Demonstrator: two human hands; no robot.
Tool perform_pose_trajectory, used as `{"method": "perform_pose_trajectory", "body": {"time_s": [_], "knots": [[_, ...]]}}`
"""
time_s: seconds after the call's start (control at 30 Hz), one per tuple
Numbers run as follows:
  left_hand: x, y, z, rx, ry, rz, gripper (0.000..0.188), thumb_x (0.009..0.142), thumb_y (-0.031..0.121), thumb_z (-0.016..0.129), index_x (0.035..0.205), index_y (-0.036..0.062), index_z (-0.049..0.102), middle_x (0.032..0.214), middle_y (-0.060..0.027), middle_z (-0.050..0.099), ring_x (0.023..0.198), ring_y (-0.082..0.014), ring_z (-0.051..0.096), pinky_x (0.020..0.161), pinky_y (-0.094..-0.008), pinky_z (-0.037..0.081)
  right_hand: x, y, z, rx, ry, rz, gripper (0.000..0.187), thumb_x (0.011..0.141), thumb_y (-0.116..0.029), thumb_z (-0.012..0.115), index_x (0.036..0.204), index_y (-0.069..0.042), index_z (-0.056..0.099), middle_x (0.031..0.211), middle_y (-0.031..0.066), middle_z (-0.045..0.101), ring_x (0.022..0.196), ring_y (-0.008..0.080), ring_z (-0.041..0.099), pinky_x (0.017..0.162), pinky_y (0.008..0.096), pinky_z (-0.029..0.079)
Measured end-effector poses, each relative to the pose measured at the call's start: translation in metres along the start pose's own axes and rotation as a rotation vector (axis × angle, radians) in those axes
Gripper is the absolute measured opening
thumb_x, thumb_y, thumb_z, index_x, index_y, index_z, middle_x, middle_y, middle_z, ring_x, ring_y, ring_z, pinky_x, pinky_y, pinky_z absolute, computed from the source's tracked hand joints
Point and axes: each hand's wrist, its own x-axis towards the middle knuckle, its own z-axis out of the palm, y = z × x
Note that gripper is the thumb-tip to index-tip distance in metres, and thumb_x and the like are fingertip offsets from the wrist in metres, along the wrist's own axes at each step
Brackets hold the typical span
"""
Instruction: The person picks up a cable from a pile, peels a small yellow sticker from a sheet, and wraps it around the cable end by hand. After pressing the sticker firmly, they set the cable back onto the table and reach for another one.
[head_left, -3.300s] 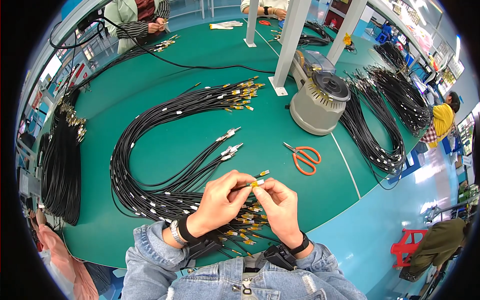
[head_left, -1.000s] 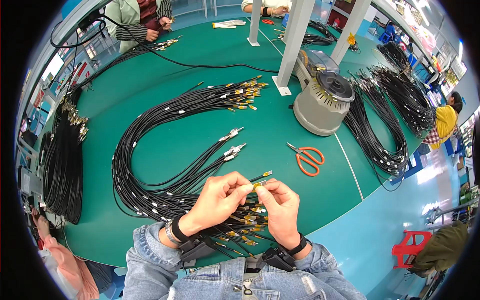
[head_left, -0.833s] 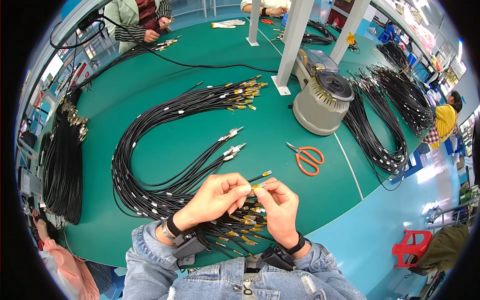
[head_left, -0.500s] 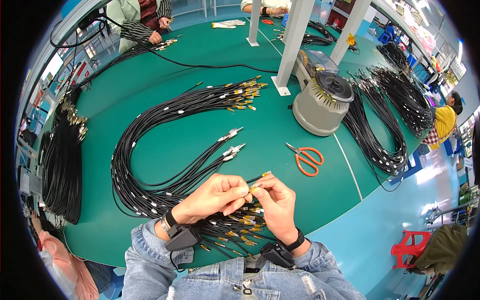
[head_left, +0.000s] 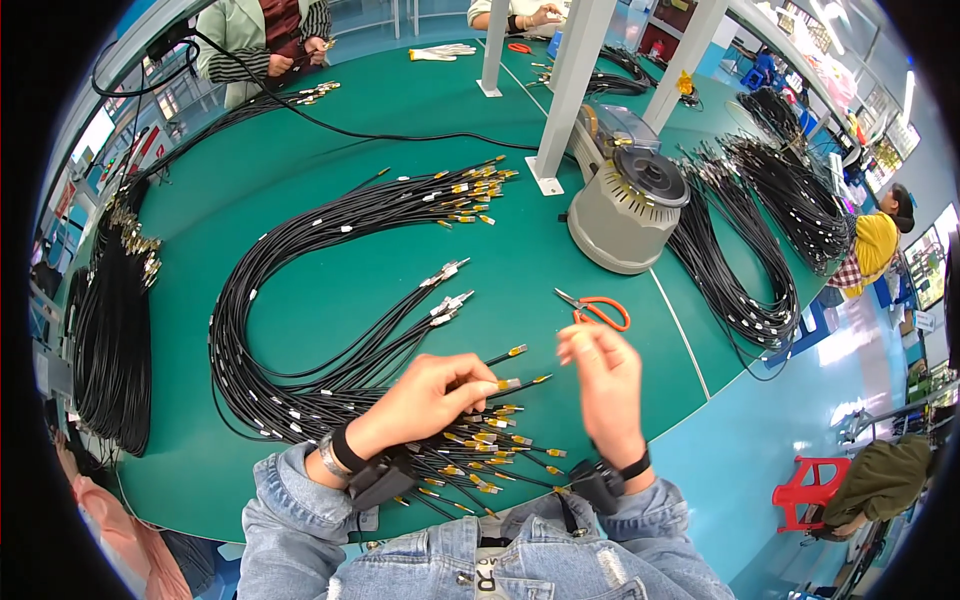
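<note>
Between the thumb and fingers of my left hand [head_left: 437, 396] is the end of a black cable, its yellow-wrapped tip [head_left: 509, 385] poking out to the right. My right hand [head_left: 607, 385] is raised apart from it, over the green table, with thumb and fingertips pinched together. Whether anything small sits in that pinch is blurred. Just beyond those fingertips lie orange-handled scissors [head_left: 622, 316], partly covered. Below my left hand, many loose cable ends with yellow and silver tips [head_left: 487, 450] fan out. They belong to a curved bundle of black cables [head_left: 232, 300] with white tags.
A grey round machine with a black disc [head_left: 622, 225] stands beside white posts [head_left: 548, 172]. More cable bundles hang or lie at left [head_left: 112, 350] and right [head_left: 740, 275]. Across the table, a person's hands [head_left: 300, 60] work near white gloves [head_left: 442, 51]. A red stool [head_left: 808, 492] stands at right.
My right hand has left my left hand's fingertips and moved right, toward the scissors. My left hand keeps its pinch, and the cable's yellow tip now shows. The whole view has shifted slightly.
</note>
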Motion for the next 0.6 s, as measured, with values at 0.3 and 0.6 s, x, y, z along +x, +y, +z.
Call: {"method": "perform_pose_trajectory", "body": {"time_s": [0.3,0.6], "knots": [[0.009,-0.014,-0.017,0.941,0.411,0.378,0.016,0.077,0.007,0.063,0.092,0.0027,0.057,0.092,-0.0118,0.057,0.081,-0.0290,0.056,0.071,-0.0365,0.046,0.108,-0.025,-0.076,0.002,0.260,-0.133,0.022,0.091,-0.019,0.056,0.095,0.002,0.058,0.071,-0.0001,0.049,0.060,0.0077,0.042,0.058,0.0212,0.036],[0.012,-0.037,-0.037,1.162,0.509,0.146,0.018,0.072,0.005,0.066,0.085,0.0042,0.053,0.081,-0.0099,0.051,0.076,-0.0287,0.054,0.067,-0.0386,0.045,0.140,-0.022,-0.081,0.097,0.282,-0.001,0.018,0.090,-0.018,0.058,0.083,-0.002,0.056,0.062,-0.0041,0.041,0.050,0.0049,0.032,0.050,0.0216,0.028]]}}
